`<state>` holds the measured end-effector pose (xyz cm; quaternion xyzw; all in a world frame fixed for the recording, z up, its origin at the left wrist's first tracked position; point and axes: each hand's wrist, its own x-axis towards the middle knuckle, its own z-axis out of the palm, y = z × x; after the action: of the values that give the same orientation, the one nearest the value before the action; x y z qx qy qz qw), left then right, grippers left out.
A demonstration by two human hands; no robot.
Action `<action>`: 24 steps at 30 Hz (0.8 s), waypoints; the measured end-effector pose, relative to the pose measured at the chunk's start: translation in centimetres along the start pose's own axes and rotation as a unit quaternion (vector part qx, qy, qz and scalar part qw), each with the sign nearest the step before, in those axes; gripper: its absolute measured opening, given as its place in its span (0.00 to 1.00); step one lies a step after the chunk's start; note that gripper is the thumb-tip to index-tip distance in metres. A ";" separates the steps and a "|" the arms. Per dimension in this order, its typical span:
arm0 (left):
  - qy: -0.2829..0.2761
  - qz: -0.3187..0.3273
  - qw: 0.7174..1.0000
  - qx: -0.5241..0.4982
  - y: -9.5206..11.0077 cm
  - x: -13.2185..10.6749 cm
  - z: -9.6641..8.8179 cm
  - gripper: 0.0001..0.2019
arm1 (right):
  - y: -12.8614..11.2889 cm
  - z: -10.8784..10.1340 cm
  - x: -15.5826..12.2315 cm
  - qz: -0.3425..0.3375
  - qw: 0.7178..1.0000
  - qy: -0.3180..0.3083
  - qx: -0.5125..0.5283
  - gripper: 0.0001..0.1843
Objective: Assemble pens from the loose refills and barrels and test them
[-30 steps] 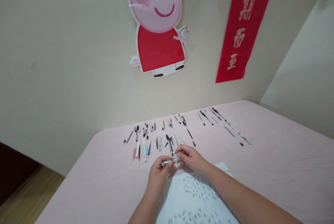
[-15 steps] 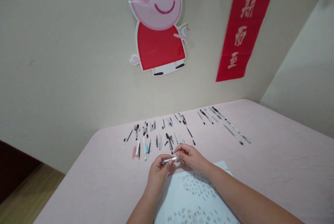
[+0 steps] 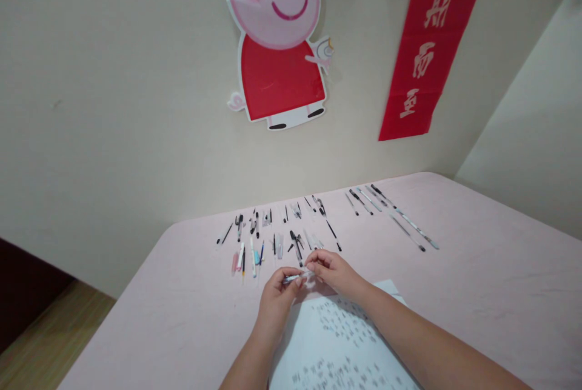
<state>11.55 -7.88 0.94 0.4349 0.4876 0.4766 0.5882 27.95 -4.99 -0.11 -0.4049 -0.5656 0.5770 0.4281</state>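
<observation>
My left hand (image 3: 280, 292) is closed around a slim, clear pen barrel (image 3: 291, 279) that points to the right. At its other end, the fingertips of my right hand (image 3: 331, 270) pinch together on the same clear barrel; the exact contact is too small to make out. Both hands hover just above the near edge of the pen rows, over the top of a handwritten sheet of paper (image 3: 345, 353). Just beyond them lies a taken-apart black pen (image 3: 296, 247) with its clip pieces. A thin black refill (image 3: 333, 235) rests to the right of it.
Several disassembled pens, caps and refills lie in two rows, among them a pink cap (image 3: 234, 263) and a white pen barrel (image 3: 253, 258). Whole pens (image 3: 411, 227) lie at the back right. The pink-covered table (image 3: 182, 317) meets the wall, which bears a cartoon pig cutout (image 3: 282, 77) and red banner (image 3: 413, 84).
My hands stay almost in place, with the fingers shifting slightly on the clear barrel. The whole view has moved a little. Parts on the table lie as before.
</observation>
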 end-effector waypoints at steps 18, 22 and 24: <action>0.024 -0.021 0.999 -0.028 -0.3 0.1 0.0 0.13 | 0.4 -2.5 0.6 -0.093 0.964 0.152 -0.197 0.13; 0.031 -0.021 0.999 -0.026 0.0 0.0 0.0 0.13 | 0.8 -5.5 0.9 -0.080 0.892 0.267 -0.355 0.12; 0.034 -0.022 0.999 -0.024 0.0 0.0 0.1 0.13 | 0.9 -6.6 0.9 -0.053 0.870 0.279 -0.403 0.13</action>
<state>11.61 -7.87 0.99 0.3933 0.5049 0.4901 0.5918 33.92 -2.10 -1.25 -0.6561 -0.6263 0.1386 0.3976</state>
